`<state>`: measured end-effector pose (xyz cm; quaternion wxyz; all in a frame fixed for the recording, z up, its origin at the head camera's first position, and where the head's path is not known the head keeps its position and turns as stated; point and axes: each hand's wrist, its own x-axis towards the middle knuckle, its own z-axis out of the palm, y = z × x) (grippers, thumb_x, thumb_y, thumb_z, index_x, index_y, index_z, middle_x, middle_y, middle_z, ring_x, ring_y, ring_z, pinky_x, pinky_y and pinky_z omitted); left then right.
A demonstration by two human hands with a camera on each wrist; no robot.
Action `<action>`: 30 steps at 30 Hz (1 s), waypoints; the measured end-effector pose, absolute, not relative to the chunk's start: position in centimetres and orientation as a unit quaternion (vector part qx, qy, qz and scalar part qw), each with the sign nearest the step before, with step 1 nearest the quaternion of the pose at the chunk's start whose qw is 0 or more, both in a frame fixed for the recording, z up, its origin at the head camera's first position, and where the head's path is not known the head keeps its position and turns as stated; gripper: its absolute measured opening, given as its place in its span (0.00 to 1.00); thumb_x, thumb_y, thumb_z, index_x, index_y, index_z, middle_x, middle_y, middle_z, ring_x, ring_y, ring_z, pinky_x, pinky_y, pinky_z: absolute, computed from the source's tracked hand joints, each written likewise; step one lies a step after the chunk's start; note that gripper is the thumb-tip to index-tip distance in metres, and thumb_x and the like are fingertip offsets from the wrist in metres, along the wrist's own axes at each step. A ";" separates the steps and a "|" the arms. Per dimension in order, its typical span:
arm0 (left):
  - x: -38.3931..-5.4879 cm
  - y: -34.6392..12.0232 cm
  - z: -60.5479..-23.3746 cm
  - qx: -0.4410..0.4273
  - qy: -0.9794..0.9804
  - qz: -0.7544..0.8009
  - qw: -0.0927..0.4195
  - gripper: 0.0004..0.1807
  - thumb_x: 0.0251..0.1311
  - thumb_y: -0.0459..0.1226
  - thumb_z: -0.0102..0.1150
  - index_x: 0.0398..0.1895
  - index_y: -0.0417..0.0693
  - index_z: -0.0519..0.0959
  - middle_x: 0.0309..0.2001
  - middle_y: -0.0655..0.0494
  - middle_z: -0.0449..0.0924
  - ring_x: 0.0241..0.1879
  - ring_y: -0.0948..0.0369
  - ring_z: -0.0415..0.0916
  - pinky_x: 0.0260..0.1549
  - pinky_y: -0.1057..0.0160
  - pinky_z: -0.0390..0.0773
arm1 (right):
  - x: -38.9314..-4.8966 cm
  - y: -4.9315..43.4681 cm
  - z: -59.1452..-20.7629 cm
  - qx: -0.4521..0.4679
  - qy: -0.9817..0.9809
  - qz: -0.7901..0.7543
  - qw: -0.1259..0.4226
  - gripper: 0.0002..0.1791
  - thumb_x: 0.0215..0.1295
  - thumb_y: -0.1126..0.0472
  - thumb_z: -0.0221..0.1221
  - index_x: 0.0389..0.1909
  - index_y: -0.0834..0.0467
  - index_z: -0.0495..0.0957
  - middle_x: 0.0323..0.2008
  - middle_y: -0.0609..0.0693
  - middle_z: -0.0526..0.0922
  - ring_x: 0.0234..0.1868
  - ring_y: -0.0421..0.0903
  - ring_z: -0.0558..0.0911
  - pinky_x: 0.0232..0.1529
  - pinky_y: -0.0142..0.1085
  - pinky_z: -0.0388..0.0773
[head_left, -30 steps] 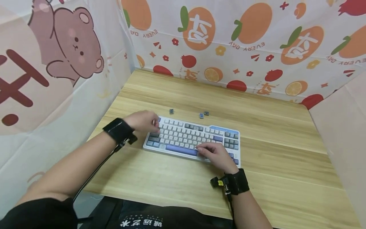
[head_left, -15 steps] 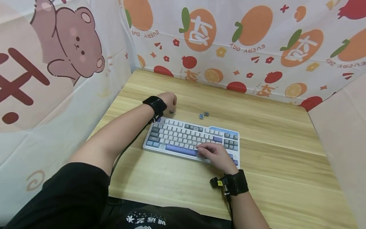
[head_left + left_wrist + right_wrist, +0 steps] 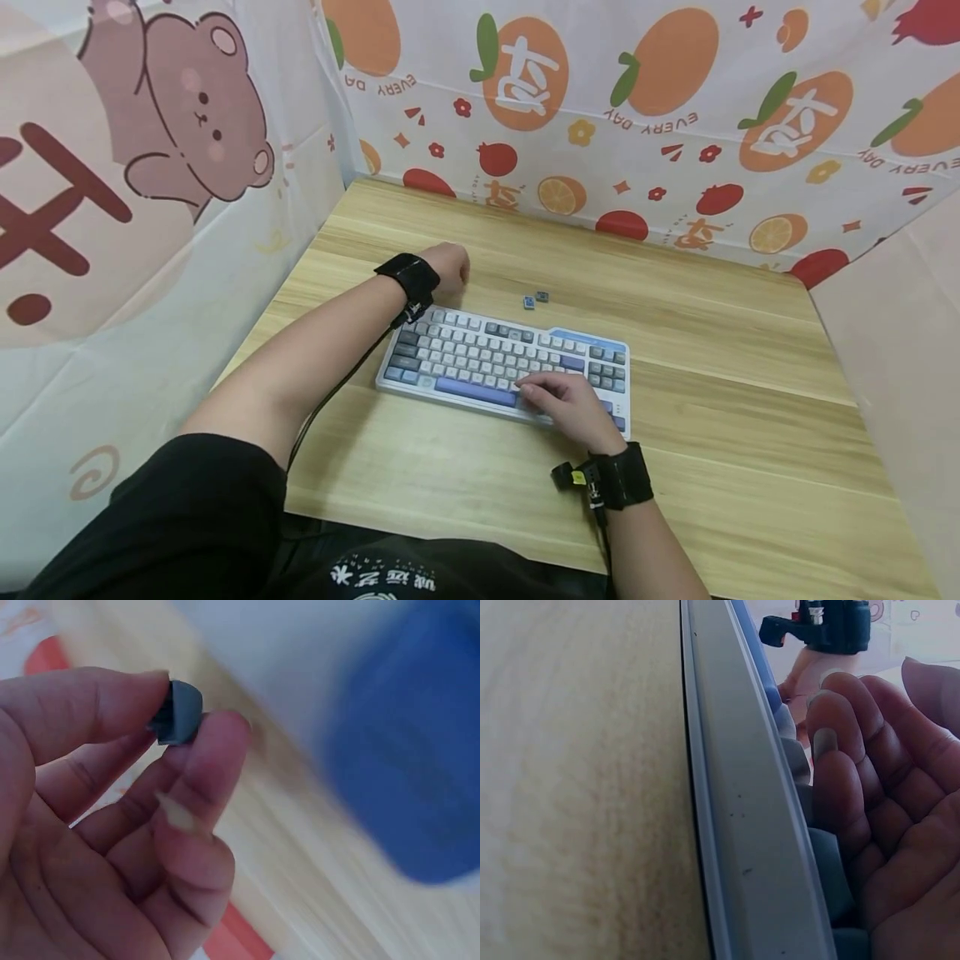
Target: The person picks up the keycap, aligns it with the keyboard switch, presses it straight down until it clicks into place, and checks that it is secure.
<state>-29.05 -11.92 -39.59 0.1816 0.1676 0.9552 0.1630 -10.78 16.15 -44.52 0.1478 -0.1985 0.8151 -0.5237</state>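
Beyond the far left corner of a white keyboard [image 3: 468, 360] with grey, white and purple keys is my left hand [image 3: 450, 267]. Between thumb and finger it pinches a dark grey-blue keycap [image 3: 187, 712], its hollow underside turned partly to the thumb, as the left wrist view shows. In the head view that keycap is hidden by the hand. My right hand [image 3: 566, 404] rests over the keyboard's near right part, beside the purple space bar [image 3: 476, 392]. From the right wrist its fingers [image 3: 840, 784] look loosely bent above the keys, the thumb apart, holding nothing.
Two small dark blue-grey pieces [image 3: 528, 302] lie on the wooden table [image 3: 720, 350] behind the keyboard. Printed cloth [image 3: 600, 142] hangs along the back and left edges. A cable [image 3: 337, 392] runs from the left wrist strap along the forearm.
My left hand has moved from the keyboard's left edge to the table behind it and now pinches the keycap, which lay there earlier. My right hand has stayed in place.
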 end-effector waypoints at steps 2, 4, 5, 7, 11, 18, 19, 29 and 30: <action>-28.4 -11.9 -38.7 0.176 0.937 0.228 0.197 0.09 0.59 0.28 0.58 0.40 0.42 0.85 0.37 0.48 0.85 0.31 0.57 0.80 0.29 0.62 0.78 | -10.8 16.1 -44.5 -0.196 0.814 -0.526 0.148 0.15 0.70 0.48 0.58 0.47 0.50 0.85 0.41 0.46 0.87 0.41 0.43 0.85 0.43 0.36 0.81; -27.4 -11.6 -37.4 0.178 0.904 0.318 0.225 0.10 0.61 0.29 0.59 0.44 0.38 0.83 0.41 0.42 0.85 0.35 0.54 0.83 0.31 0.60 0.81 | -10.9 16.1 -44.4 -0.195 0.815 -0.526 0.147 0.15 0.70 0.48 0.57 0.47 0.51 0.85 0.41 0.46 0.87 0.40 0.43 0.85 0.43 0.36 0.81; -26.5 -11.4 -36.6 0.180 0.883 0.362 0.240 0.11 0.63 0.30 0.58 0.47 0.37 0.81 0.43 0.42 0.85 0.38 0.53 0.85 0.33 0.59 0.83 | -10.9 16.1 -44.3 -0.195 0.813 -0.528 0.147 0.16 0.70 0.47 0.57 0.48 0.51 0.85 0.40 0.46 0.87 0.40 0.43 0.85 0.42 0.36 0.81; -25.0 -11.2 -35.7 0.182 0.833 0.450 0.265 0.13 0.66 0.31 0.57 0.52 0.37 0.78 0.46 0.42 0.85 0.42 0.52 0.85 0.39 0.54 0.84 | -10.8 16.0 -44.3 -0.196 0.812 -0.529 0.147 0.17 0.70 0.46 0.57 0.48 0.52 0.85 0.39 0.45 0.87 0.39 0.44 0.84 0.41 0.37 0.81; -22.0 -10.7 -35.1 0.186 0.725 0.589 0.305 0.18 0.68 0.31 0.54 0.60 0.39 0.72 0.50 0.43 0.84 0.47 0.50 0.84 0.45 0.48 0.82 | -10.8 15.7 -44.3 -0.190 0.815 -0.530 0.140 0.17 0.70 0.46 0.57 0.49 0.51 0.84 0.37 0.45 0.86 0.37 0.44 0.83 0.40 0.36 0.80; -18.5 -10.5 -36.3 0.180 0.528 0.753 0.350 0.16 0.70 0.28 0.48 0.58 0.43 0.75 0.51 0.43 0.83 0.43 0.55 0.85 0.36 0.61 0.82 | -10.7 15.3 -43.8 -0.168 0.814 -0.545 0.107 0.15 0.70 0.50 0.58 0.52 0.52 0.83 0.36 0.49 0.85 0.35 0.47 0.81 0.36 0.35 0.78; -18.1 -10.6 -36.4 0.180 0.505 0.766 0.354 0.16 0.70 0.27 0.46 0.56 0.45 0.77 0.51 0.44 0.84 0.42 0.56 0.84 0.35 0.62 0.81 | -10.7 15.3 -43.7 -0.167 0.814 -0.548 0.103 0.15 0.70 0.50 0.58 0.52 0.52 0.83 0.36 0.49 0.85 0.34 0.47 0.81 0.35 0.35 0.78; -15.5 -10.8 -38.7 0.162 0.447 0.807 0.351 0.17 0.70 0.26 0.44 0.49 0.49 0.82 0.52 0.50 0.82 0.42 0.58 0.81 0.31 0.66 0.76 | -10.1 14.2 -43.5 -0.201 0.812 -0.548 -0.018 0.17 0.70 0.54 0.59 0.51 0.61 0.82 0.36 0.49 0.85 0.32 0.42 0.82 0.33 0.32 0.79; -15.4 -10.9 -38.8 0.159 0.453 0.805 0.349 0.16 0.70 0.26 0.45 0.49 0.50 0.82 0.51 0.51 0.81 0.42 0.58 0.82 0.33 0.66 0.76 | -10.1 14.0 -43.4 -0.211 0.811 -0.544 -0.035 0.16 0.70 0.56 0.60 0.51 0.62 0.82 0.36 0.49 0.86 0.32 0.41 0.82 0.34 0.32 0.79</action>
